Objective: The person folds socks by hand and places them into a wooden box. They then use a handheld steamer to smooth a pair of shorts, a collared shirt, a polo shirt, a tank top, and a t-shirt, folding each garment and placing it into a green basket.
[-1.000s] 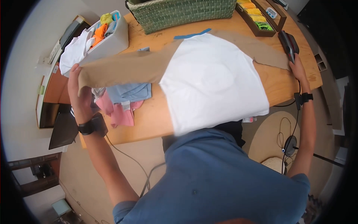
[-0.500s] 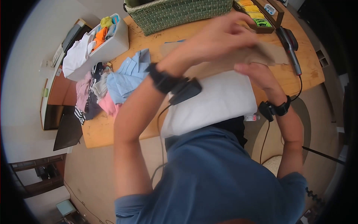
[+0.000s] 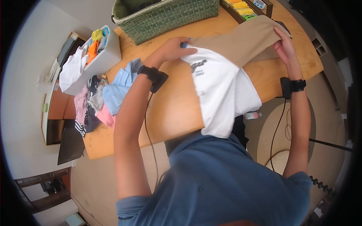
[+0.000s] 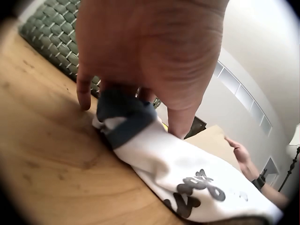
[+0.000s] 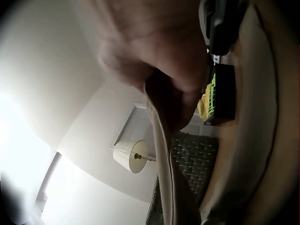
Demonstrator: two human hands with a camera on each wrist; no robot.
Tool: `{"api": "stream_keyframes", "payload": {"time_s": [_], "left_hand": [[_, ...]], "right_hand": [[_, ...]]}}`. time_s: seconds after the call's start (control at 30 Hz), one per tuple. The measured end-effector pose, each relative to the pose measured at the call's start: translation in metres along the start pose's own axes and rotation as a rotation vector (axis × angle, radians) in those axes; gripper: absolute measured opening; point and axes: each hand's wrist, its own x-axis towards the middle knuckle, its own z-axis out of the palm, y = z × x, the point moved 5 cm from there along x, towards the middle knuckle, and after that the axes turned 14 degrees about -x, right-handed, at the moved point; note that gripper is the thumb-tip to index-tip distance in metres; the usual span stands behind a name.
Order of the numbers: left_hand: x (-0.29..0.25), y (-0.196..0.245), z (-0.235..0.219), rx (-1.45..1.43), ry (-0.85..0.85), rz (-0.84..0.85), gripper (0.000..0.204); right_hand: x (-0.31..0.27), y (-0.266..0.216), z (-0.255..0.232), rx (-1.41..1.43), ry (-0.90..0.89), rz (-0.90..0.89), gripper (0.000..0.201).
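A shirt with a white body (image 3: 220,94) and tan sleeves lies folded over on the wooden table, its dark lettering showing and its lower edge hanging over the front. The left hand (image 3: 174,49) grips the blue collar end; in the left wrist view the hand (image 4: 150,61) has its fingers around the dark collar band (image 4: 129,124). At the right, the right hand (image 3: 286,47) pinches the end of a raised tan sleeve (image 3: 249,39). The right wrist view shows that hand (image 5: 154,51) holding the tan cloth edge (image 5: 161,154) between thumb and fingers.
Behind the shirt stands a green woven basket (image 3: 169,20). A white bin (image 3: 107,56) of clothes is at the back left, with a pile including a blue garment (image 3: 120,88) before it. A brown box (image 3: 267,8) with yellow items sits at the back right.
The left hand has moved from the far left sleeve, across the shirt, to the collar. The right hand has taken hold of a sleeve. The shirt is now folded over, with lettering showing.
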Motion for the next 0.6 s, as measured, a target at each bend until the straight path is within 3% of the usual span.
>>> {"api": "stream_keyframes", "payload": {"time_s": [0.13,0.2,0.3,0.4,0.47,0.53,0.6], "left_hand": [[0.01,-0.001,0.004,0.097,-0.13,-0.041,0.048],[0.008,0.003,0.002,0.084,-0.084,-0.011,0.044],[-0.003,-0.001,-0.003,0.048,-0.013,0.031,0.039],[-0.015,-0.005,-0.009,0.022,0.043,0.077,0.034],[-0.023,-0.005,-0.015,0.041,0.048,0.02,0.04],[-0.03,-0.008,-0.022,0.035,0.054,-0.007,0.038],[-0.038,-0.004,-0.025,0.005,0.041,-0.046,0.034]], "right_hand": [[0.029,0.045,-0.055,-0.087,0.145,0.146,0.035],[0.03,0.053,-0.063,-0.159,0.162,0.192,0.039],[0.006,0.035,-0.061,-0.654,0.232,0.173,0.042],[-0.045,0.021,-0.037,-1.354,0.164,-0.221,0.042],[-0.106,0.016,0.012,-1.119,-0.085,-0.006,0.031],[-0.164,0.026,0.053,-0.893,-0.466,0.271,0.021],[-0.214,0.044,0.072,-0.774,-0.545,0.404,0.019]]}}
